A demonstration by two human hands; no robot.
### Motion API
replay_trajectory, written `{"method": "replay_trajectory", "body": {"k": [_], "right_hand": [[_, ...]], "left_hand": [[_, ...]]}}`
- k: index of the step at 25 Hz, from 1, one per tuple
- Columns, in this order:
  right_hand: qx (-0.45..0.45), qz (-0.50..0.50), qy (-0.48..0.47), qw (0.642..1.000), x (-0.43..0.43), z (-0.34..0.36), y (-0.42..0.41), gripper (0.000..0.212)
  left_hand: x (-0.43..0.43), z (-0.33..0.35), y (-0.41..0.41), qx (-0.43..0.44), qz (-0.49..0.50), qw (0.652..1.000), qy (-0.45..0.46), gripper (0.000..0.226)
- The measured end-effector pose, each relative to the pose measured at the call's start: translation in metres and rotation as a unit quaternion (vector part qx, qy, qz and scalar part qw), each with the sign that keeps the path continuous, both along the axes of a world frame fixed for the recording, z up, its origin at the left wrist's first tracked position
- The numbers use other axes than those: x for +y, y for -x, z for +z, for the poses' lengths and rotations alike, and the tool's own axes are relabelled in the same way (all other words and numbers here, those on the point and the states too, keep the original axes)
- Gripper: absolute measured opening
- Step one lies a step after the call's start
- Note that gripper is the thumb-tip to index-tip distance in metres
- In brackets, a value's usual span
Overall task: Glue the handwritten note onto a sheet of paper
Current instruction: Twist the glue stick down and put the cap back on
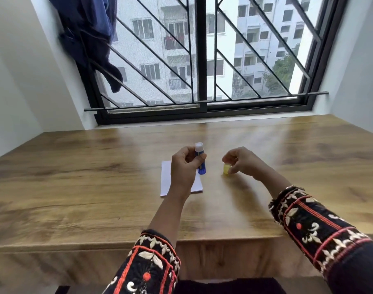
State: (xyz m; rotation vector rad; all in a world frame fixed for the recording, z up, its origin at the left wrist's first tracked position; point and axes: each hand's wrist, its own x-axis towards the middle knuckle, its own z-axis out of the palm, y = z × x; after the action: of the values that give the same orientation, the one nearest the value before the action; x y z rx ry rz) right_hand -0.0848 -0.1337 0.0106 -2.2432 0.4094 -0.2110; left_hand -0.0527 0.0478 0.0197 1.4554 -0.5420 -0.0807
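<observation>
A blue glue stick (200, 161) with its white glue end up is held tilted in my left hand (184, 166), above a white sheet of paper (167, 179) lying on the wooden table (96, 187). My right hand (241, 161) pinches the small yellow cap (226, 169), which touches or hovers just over the table to the right of the paper. My left wrist covers the paper's right part. I see no writing on the paper's visible part.
A barred window (202, 60) rises behind the table's far edge. Dark blue cloth (90, 35) hangs at the window's left. White walls close in on both sides. The table's front edge (117, 245) runs near my sleeves.
</observation>
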Motion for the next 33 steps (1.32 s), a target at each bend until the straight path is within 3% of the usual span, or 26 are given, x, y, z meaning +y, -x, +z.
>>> {"method": "replay_trajectory", "body": {"k": [6, 11, 16, 26, 33], "right_hand": [[-0.01, -0.036, 0.049, 0.998, 0.005, -0.01, 0.002, 0.023], [-0.102, -0.007, -0.094, 0.99, 0.009, 0.014, 0.008, 0.018], [-0.187, 0.058, -0.154, 0.969, 0.019, 0.061, 0.004, 0.025], [-0.152, 0.138, 0.058, 0.977, 0.017, 0.11, -0.068, 0.027], [-0.09, 0.155, 0.127, 0.976, 0.005, 0.161, -0.112, 0.021]], "left_hand": [[0.002, 0.0, 0.001, -0.008, -0.009, 1.0, -0.014, 0.019], [0.007, -0.001, -0.01, -0.017, -0.009, 1.0, -0.024, 0.007], [0.004, 0.007, -0.026, -0.027, -0.008, 0.999, -0.021, 0.007], [-0.025, 0.019, -0.087, 0.0, -0.008, 1.0, -0.024, 0.007], [-0.045, 0.064, -0.122, 0.031, -0.029, 0.998, -0.043, 0.01]]}}
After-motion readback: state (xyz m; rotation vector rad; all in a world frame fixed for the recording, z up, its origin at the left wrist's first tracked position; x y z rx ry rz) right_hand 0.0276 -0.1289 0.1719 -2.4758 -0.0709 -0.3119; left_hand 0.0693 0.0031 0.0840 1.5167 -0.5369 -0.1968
